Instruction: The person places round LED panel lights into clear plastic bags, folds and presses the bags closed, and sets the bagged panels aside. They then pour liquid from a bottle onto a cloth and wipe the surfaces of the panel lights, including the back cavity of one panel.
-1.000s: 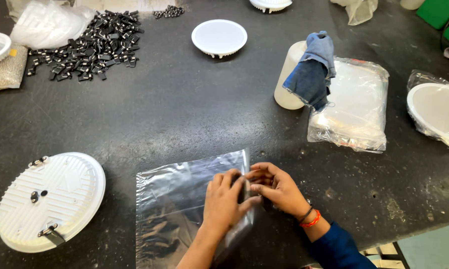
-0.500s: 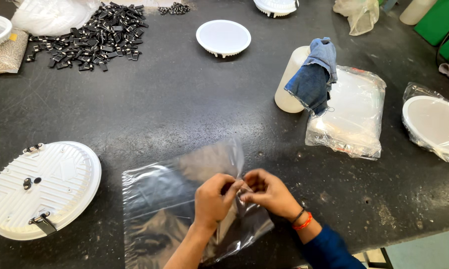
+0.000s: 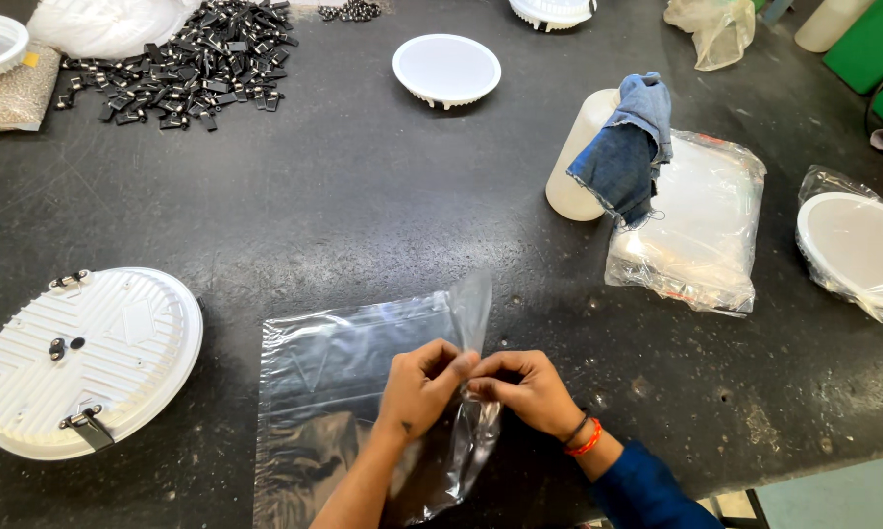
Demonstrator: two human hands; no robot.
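A clear plastic bag (image 3: 339, 377) lies flat on the dark table near the front edge. My left hand (image 3: 420, 389) and my right hand (image 3: 525, 389) both pinch its right-hand edge, fingertips almost touching, and one flap of the bag stands up above them. A round white lamp housing (image 3: 84, 358) lies back-side up to the left of the bag, with black spring clips on its rim. My right wrist carries an orange band.
A stack of clear bags (image 3: 691, 225) lies at the right, beside a white bottle (image 3: 579, 162) draped with a blue cloth (image 3: 628, 147). A bagged white lamp (image 3: 858, 245) is at far right. A heap of black clips (image 3: 182, 64) and another white lamp (image 3: 446, 69) lie at the back.
The view has shifted a little. My hands have drawn closer together on the bag's edge, and a flap of the bag has lifted upright.
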